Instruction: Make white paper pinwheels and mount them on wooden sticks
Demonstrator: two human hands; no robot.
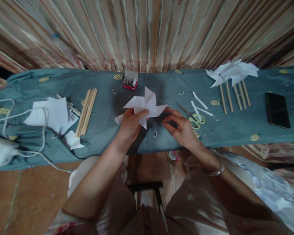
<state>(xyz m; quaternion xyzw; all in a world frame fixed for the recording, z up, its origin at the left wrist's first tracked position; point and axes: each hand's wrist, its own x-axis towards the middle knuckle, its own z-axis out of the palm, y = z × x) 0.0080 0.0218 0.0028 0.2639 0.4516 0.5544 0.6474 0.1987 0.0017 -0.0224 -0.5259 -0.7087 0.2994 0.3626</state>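
A white paper pinwheel (150, 101) with folded blades is held above the table by my left hand (130, 126), its thumb pressed over the paper near the centre. Just right of it, my right hand (182, 130) has thumb and index finger drawn together in a pinch; anything between them is too small to make out. Behind the pinwheel stands an opened small red box (130, 85) of metal pins. Scissors with light green handles (196, 120) lie beside my right hand, close to narrow white paper strips (200, 100).
Several wooden sticks (86, 112) lie at left, near white paper sheets (51, 112) and a white power strip (2, 150) with cables. At right are paper pinwheels on sticks (232, 73) and a black phone (277, 110). A pleated curtain (147, 36) hangs behind the cloth-covered table (235, 130).
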